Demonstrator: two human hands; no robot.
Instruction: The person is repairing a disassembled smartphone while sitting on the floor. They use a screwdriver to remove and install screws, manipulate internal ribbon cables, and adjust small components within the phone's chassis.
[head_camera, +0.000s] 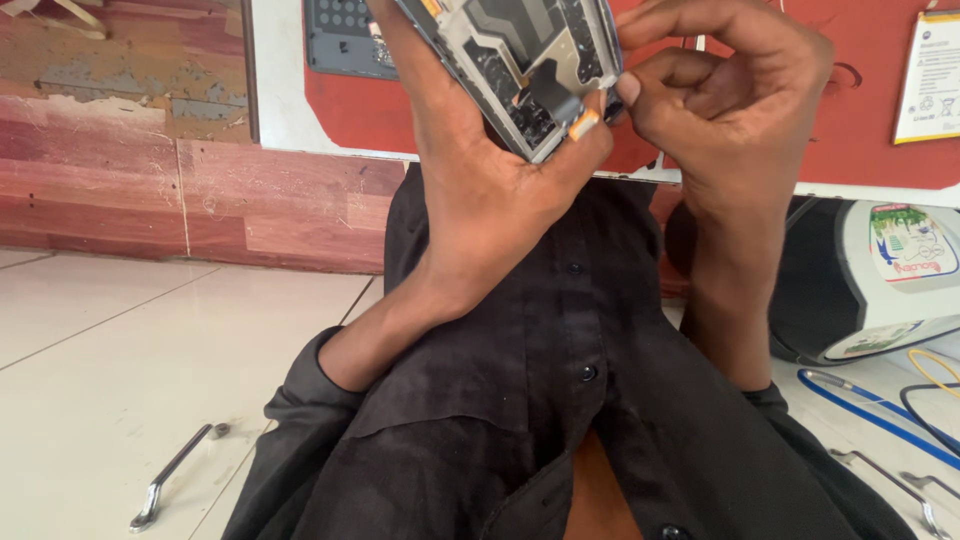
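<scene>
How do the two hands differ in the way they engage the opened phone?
The left hand wraps the opened phone from beneath, thumb pressed on its lower edge; the right hand only pinches at its right edge with curled fingers. The left carries it; the right does not. Both are bare, with dark sleeves.

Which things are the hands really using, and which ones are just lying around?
In use:
- opened phone, held in the left hand
- right hand, fingertips pinching at the phone's edge

Lying about:
- metal handle on the floor tiles
- blue cable
- yellow cable
- dark phone back cover on the red mat
- white battery
</scene>
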